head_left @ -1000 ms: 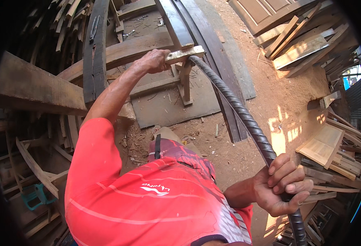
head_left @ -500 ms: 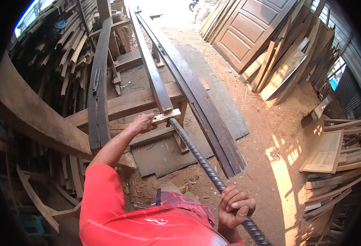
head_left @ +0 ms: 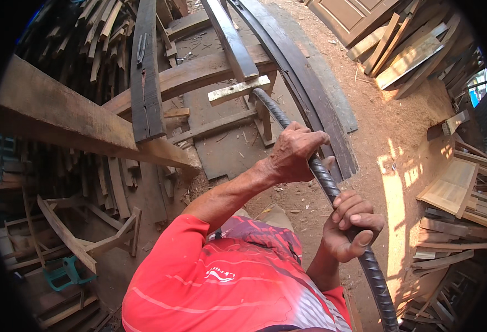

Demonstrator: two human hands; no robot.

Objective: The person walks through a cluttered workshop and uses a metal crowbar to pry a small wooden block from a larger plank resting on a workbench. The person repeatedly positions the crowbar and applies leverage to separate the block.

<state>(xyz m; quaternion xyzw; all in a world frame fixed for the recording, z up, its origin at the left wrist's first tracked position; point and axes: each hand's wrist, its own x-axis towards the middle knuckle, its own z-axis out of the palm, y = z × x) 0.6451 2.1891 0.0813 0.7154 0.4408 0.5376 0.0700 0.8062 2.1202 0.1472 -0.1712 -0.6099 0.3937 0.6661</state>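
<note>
A dark ribbed steel bar (head_left: 326, 185) slants from the lower right up toward the end of a dark planed beam (head_left: 234, 52). My right hand (head_left: 351, 226) is closed around the bar, thumb across the top. Higher on the same bar, my left hand (head_left: 296, 152) reaches across it, with its fingers curled over and around the far side; part of the grip is hidden. The bar's upper end meets a pale wood block (head_left: 239, 90), which lies crosswise against the beam's end. Neither hand touches the block.
A thick crosswise timber (head_left: 204, 74) supports the beam. Alongside runs a long dark grooved plank (head_left: 304, 88). At left are a dark board (head_left: 145, 99) and a heavy slanting post (head_left: 77, 119). Stacked lumber (head_left: 409, 61) leans at right, near a brown panelled door (head_left: 354, 16).
My left hand has let go of the pale block and moved right and nearer, onto the ribbed bar. My right hand stays on the bar. The view has shifted down and left.
</note>
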